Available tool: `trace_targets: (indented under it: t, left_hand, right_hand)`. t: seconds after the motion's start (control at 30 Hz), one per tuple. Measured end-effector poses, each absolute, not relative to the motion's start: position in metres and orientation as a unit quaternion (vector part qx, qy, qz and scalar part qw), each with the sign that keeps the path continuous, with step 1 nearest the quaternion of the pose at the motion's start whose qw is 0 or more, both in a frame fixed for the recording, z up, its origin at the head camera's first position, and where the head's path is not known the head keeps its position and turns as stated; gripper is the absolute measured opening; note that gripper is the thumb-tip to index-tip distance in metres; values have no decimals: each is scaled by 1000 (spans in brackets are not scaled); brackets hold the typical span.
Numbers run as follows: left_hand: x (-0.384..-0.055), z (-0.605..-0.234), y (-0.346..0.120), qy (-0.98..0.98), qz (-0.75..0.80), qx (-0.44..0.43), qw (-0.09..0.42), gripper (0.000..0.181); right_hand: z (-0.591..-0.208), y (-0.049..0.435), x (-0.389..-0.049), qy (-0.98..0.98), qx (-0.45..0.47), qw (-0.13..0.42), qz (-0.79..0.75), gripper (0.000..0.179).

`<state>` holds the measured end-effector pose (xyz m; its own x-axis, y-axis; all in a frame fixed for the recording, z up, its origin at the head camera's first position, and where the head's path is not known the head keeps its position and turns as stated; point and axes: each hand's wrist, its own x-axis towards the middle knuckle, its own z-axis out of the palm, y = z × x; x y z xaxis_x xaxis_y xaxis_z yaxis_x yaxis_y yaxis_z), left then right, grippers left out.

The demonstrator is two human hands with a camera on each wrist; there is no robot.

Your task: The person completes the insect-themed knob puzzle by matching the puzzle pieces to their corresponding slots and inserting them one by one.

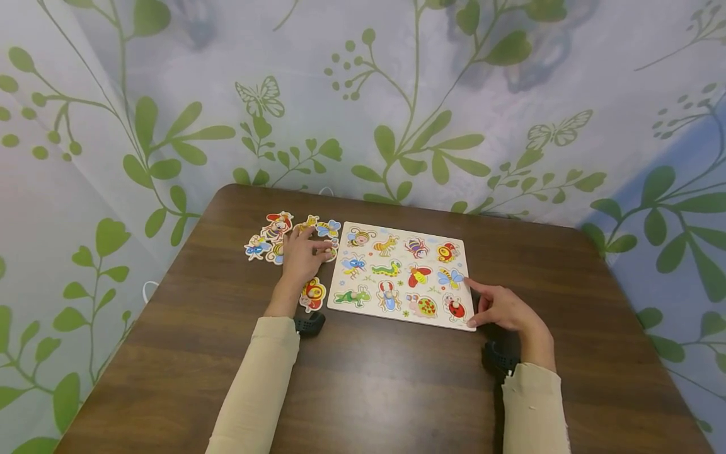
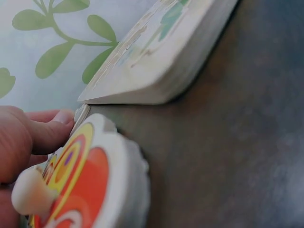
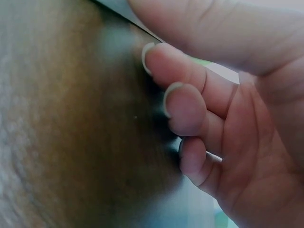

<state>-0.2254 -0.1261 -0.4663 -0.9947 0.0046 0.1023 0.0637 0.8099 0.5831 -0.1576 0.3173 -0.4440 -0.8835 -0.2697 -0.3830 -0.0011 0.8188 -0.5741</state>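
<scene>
In the head view a pale wooden puzzle board point(image 1: 403, 274) with printed insects lies on the table. Knobs show on pieces in its bottom row, such as a grasshopper piece point(image 1: 351, 296) and a ladybug piece point(image 1: 454, 308). My left hand point(image 1: 300, 252) is over the loose pieces left of the board. Its thumb and index finger pinch a small, mostly covered puzzle piece point(image 1: 332, 251). A red and yellow butterfly piece point(image 2: 90, 185) with a white knob lies nearer the left wrist. My right hand point(image 1: 505, 308) touches the board's right edge with spread thumb and index finger; its other fingers curl loosely.
Around the left hand lie several loose pieces, among them a red-winged insect point(image 1: 277, 226), a blue insect point(image 1: 257, 247) and a blue-winged bee point(image 1: 328, 228). The brown wooden table point(image 1: 374, 391) ends at a leaf-patterned curtain point(image 1: 363, 94). Both wrists wear dark bands.
</scene>
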Motion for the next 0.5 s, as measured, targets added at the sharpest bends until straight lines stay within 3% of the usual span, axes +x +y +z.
trace_targets:
  t: [0.3, 0.5]
  left_hand:
    - [-220, -466, -127, -935, -346, 30, 70, 20]
    - [-217, -464, -132, -939, -338, -2, 66, 21]
  right_hand:
    - [-443, 316, -157, 926, -78, 228, -290, 99]
    - [-444, 316, -158, 929, -76, 228, -283, 100]
